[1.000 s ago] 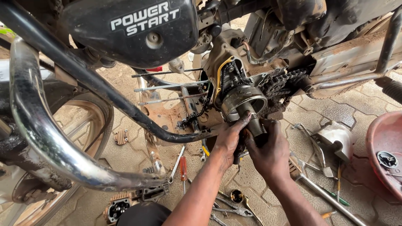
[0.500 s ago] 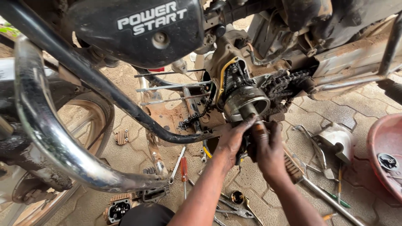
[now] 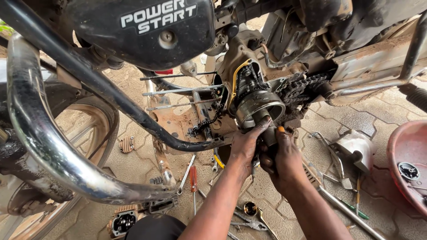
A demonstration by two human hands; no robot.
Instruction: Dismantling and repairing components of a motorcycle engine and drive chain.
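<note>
a: head view. what are the hands doing?

b: both are working at the rotor on the bike's open engine side. the left hand is pressing fingers against the drum's lower rim, bracing it rather than wrapping it. the right hand is clenching around a tool with an orange tip, set just under the drum.

a: which step, would you say?

b: looks like they are loosening or pulling the rotor off its shaft. it is still sitting on the engine, beside the chain.

a: what is the next move asking for?

b: i'd judge a firm brace from the left while the right is turning or levering, without slipping on the oily metal.

a: materials?

b: the rotor is a round steel cup, dull and greasy. three thin studs are sticking out bare and straight. the crash bar is curving in shiny chrome. the side cover is black plastic, rounded.

a: and below?

b: paving blocks, dusty, with a red-handled screwdriver, pliers and a pink bowl lying about.
</note>
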